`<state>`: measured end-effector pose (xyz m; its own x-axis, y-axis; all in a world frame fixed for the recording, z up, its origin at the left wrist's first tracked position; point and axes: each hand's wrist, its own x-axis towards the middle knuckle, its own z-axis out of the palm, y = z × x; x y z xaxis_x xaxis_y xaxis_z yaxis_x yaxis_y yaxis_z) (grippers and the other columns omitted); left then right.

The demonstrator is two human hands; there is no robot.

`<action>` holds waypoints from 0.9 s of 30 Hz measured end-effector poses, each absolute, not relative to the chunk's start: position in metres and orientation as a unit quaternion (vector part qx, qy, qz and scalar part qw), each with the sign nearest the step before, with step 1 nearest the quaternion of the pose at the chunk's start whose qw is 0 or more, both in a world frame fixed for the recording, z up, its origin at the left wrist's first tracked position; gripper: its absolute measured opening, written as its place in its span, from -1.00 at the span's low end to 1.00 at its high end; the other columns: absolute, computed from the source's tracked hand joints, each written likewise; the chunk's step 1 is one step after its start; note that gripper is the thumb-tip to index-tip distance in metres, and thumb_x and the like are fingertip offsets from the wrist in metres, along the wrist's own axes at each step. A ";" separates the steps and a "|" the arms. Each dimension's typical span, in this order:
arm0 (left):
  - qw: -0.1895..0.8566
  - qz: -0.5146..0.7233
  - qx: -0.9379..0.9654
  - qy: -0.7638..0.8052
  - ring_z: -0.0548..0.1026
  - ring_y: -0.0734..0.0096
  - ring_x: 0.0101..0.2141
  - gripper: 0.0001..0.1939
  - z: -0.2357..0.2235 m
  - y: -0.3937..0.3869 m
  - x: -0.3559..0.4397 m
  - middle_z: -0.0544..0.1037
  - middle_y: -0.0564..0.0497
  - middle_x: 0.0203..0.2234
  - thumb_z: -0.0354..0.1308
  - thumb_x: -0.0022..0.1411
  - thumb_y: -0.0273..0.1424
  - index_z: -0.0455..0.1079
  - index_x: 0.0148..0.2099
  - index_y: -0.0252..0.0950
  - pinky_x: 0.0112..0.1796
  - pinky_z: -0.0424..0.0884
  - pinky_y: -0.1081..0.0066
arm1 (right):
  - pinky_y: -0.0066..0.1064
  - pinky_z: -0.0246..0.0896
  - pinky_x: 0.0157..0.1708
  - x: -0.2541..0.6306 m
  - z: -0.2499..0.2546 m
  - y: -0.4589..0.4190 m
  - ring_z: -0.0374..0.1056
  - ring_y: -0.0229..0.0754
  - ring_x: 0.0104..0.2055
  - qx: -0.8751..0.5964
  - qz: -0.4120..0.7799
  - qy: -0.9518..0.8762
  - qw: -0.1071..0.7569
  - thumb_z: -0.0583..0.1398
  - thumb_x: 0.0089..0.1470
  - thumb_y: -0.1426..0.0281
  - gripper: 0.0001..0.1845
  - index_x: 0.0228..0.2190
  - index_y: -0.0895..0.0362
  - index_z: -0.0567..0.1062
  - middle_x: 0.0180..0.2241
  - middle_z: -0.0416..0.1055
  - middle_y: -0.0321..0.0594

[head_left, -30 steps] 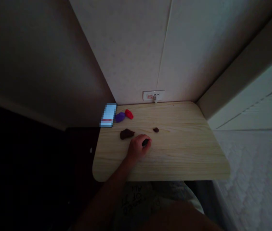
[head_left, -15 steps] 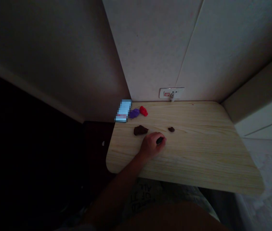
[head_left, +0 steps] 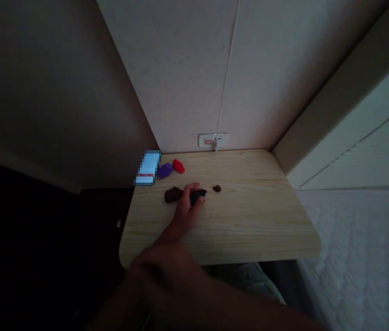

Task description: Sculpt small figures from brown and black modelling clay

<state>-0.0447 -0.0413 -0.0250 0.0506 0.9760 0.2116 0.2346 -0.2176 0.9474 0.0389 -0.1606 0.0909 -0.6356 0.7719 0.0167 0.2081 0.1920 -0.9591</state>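
Observation:
My left hand [head_left: 185,204] lies on the table with its fingers and thumb around a black lump [head_left: 197,197] that looks like modelling clay. A dark brown lump [head_left: 172,195] lies against the left side of this hand, and a small brown piece [head_left: 217,188] is just to its right. My right hand [head_left: 166,271], somewhat blurred, reaches across in front and is wrapped over my left forearm. Farther back on the table are a purple lump [head_left: 166,170] and a red lump [head_left: 178,166].
The pale wooden table [head_left: 249,220] has rounded corners. At its back left corner a lit, pixelated phone [head_left: 148,168] juts past the edge. A wall socket [head_left: 213,140] with a plug sits just above the back edge. A quilted mattress [head_left: 359,253] is at the right.
My right hand has come across onto my left forearm. The left hand's fingers have loosened, showing more of the black lump. The whole view has swung to the right.

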 end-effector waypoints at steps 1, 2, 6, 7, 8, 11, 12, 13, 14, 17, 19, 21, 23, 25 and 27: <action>0.444 0.494 0.567 0.487 0.62 0.23 -0.18 -0.59 -0.025 -0.040 -0.045 0.62 -0.15 -0.05 0.13 0.36 -0.31 0.26 0.22 -0.22 -0.06 0.50 0.17 | -0.42 0.36 -0.27 0.055 0.082 -0.147 0.45 -0.26 -0.32 -0.366 0.521 -0.718 0.280 0.08 0.39 0.36 -0.73 -0.22 0.15 0.57 -0.32 0.54 -0.24; 0.489 0.495 0.536 0.479 0.62 0.18 -0.11 -0.56 -0.025 -0.040 -0.044 0.63 -0.15 -0.04 0.16 0.35 -0.27 0.25 0.22 -0.23 -0.01 0.48 0.14 | -0.42 0.33 -0.32 0.074 0.074 -0.135 0.42 -0.26 -0.37 -0.425 0.480 -0.697 0.321 0.07 0.39 0.35 -0.70 -0.27 0.15 0.57 -0.39 0.52 -0.24; 0.534 0.500 0.529 0.430 0.57 0.14 0.01 -0.71 -0.017 -0.037 -0.038 0.64 -0.15 -0.01 0.24 0.30 -0.27 0.42 0.02 -0.26 0.11 0.40 0.13 | -0.44 0.25 -0.50 0.147 0.044 -0.100 0.35 -0.24 -0.47 -0.550 0.369 -0.632 0.403 0.13 0.34 0.20 -0.68 -0.08 0.16 0.53 -0.46 0.46 -0.25; 0.535 0.494 0.542 0.420 0.57 0.15 0.02 -0.72 -0.014 -0.037 -0.035 0.63 -0.14 0.02 0.24 0.30 -0.28 0.45 0.01 -0.26 0.11 0.39 0.14 | -0.44 0.30 -0.49 0.157 0.038 -0.093 0.39 -0.23 -0.43 -0.549 0.366 -0.632 0.406 0.16 0.32 0.19 -0.62 0.02 0.17 0.49 -0.36 0.50 -0.19; 0.533 0.491 0.553 0.411 0.56 0.16 0.02 -0.72 -0.010 -0.037 -0.032 0.62 -0.14 0.04 0.25 0.30 -0.29 0.48 0.02 -0.26 0.11 0.39 0.16 | -0.43 0.35 -0.47 0.164 0.032 -0.086 0.42 -0.23 -0.40 -0.541 0.368 -0.635 0.410 0.19 0.29 0.18 -0.54 0.10 0.17 0.45 -0.22 0.53 -0.11; 0.520 0.487 0.576 0.401 0.57 0.16 0.00 -0.72 0.001 -0.038 -0.024 0.64 -0.12 -0.05 0.34 0.20 -0.32 0.54 -0.05 -0.28 0.09 0.40 0.20 | -0.38 0.44 -0.41 0.165 0.018 -0.066 0.47 -0.20 -0.35 -0.496 0.396 -0.649 0.420 0.26 0.22 0.18 -0.44 0.17 0.13 0.44 -0.05 0.55 -0.02; 0.519 0.486 0.577 0.403 0.58 0.16 -0.02 -0.72 0.004 -0.038 -0.022 0.65 -0.11 -0.08 0.36 0.18 -0.32 0.55 -0.06 -0.29 0.08 0.41 0.21 | -0.37 0.44 -0.38 0.163 0.015 -0.061 0.48 -0.18 -0.35 -0.483 0.403 -0.651 0.424 0.28 0.20 0.17 -0.49 0.12 0.12 0.50 -0.12 0.58 -0.06; 0.518 0.485 0.573 0.409 0.58 0.18 -0.04 -0.72 0.007 -0.038 -0.021 0.65 -0.11 -0.11 0.37 0.18 -0.33 0.55 -0.06 -0.29 0.06 0.43 0.22 | -0.36 0.44 -0.36 0.161 0.013 -0.056 0.48 -0.17 -0.35 -0.473 0.412 -0.648 0.432 0.30 0.18 0.16 -0.54 0.05 0.12 0.56 -0.21 0.60 -0.10; 0.521 0.486 0.564 0.416 0.59 0.19 -0.07 -0.69 0.009 -0.038 -0.020 0.66 -0.10 -0.13 0.38 0.16 -0.33 0.54 -0.04 -0.29 0.02 0.45 0.24 | -0.35 0.43 -0.35 0.160 0.011 -0.052 0.48 -0.16 -0.36 -0.463 0.424 -0.641 0.441 0.31 0.17 0.16 -0.60 -0.04 0.12 0.61 -0.30 0.61 -0.14; 0.537 0.492 0.531 0.433 0.61 0.21 -0.12 -0.58 0.013 -0.036 -0.023 0.66 -0.09 -0.15 0.43 0.10 -0.32 0.51 0.01 -0.29 -0.09 0.50 0.30 | -0.38 0.38 -0.38 0.161 0.010 -0.040 0.47 -0.18 -0.42 -0.438 0.476 -0.611 0.456 0.33 0.14 0.14 -0.69 -0.26 0.14 0.64 -0.44 0.57 -0.21; 0.556 0.485 0.519 0.433 0.62 0.23 -0.16 -0.61 0.015 -0.032 -0.026 0.68 -0.10 -0.18 0.44 0.09 -0.29 0.55 -0.04 -0.31 -0.14 0.52 0.33 | -0.41 0.33 -0.44 0.165 0.010 -0.031 0.43 -0.22 -0.47 -0.429 0.505 -0.599 0.450 0.33 0.12 0.13 -0.69 -0.33 0.15 0.61 -0.49 0.55 -0.24; 0.581 0.474 0.501 0.432 0.63 0.26 -0.20 -0.66 0.015 -0.027 -0.029 0.70 -0.11 -0.22 0.43 0.12 -0.25 0.60 -0.10 -0.33 -0.16 0.53 0.34 | -0.43 0.28 -0.50 0.167 0.012 -0.019 0.38 -0.26 -0.52 -0.420 0.533 -0.586 0.442 0.35 0.09 0.11 -0.67 -0.37 0.15 0.58 -0.54 0.51 -0.27; 0.612 0.470 0.467 0.431 0.64 0.29 -0.24 -0.65 0.016 -0.020 -0.031 0.72 -0.10 -0.24 0.44 0.10 -0.24 0.63 -0.11 -0.32 -0.17 0.54 0.36 | -0.44 0.26 -0.51 0.168 0.014 -0.006 0.34 -0.28 -0.56 -0.399 0.574 -0.569 0.433 0.38 0.04 0.09 -0.64 -0.40 0.15 0.56 -0.58 0.48 -0.30; 0.640 0.476 0.431 0.422 0.65 0.31 -0.27 -0.63 0.017 -0.011 -0.032 0.72 -0.10 -0.25 0.49 0.04 -0.25 0.65 -0.12 -0.32 -0.20 0.56 0.38 | -0.45 0.26 -0.51 0.168 0.016 0.007 0.33 -0.30 -0.57 -0.371 0.615 -0.550 0.426 0.40 0.01 0.09 -0.62 -0.41 0.16 0.55 -0.60 0.48 -0.31; 0.657 0.486 0.404 0.411 0.66 0.30 -0.30 -0.62 0.017 -0.001 -0.031 0.73 -0.11 -0.27 0.52 -0.03 -0.27 0.65 -0.15 -0.34 -0.24 0.57 0.38 | -0.46 0.26 -0.50 0.167 0.018 0.019 0.34 -0.31 -0.56 -0.353 0.640 -0.536 0.422 0.41 -0.01 0.09 -0.61 -0.43 0.18 0.56 -0.59 0.48 -0.30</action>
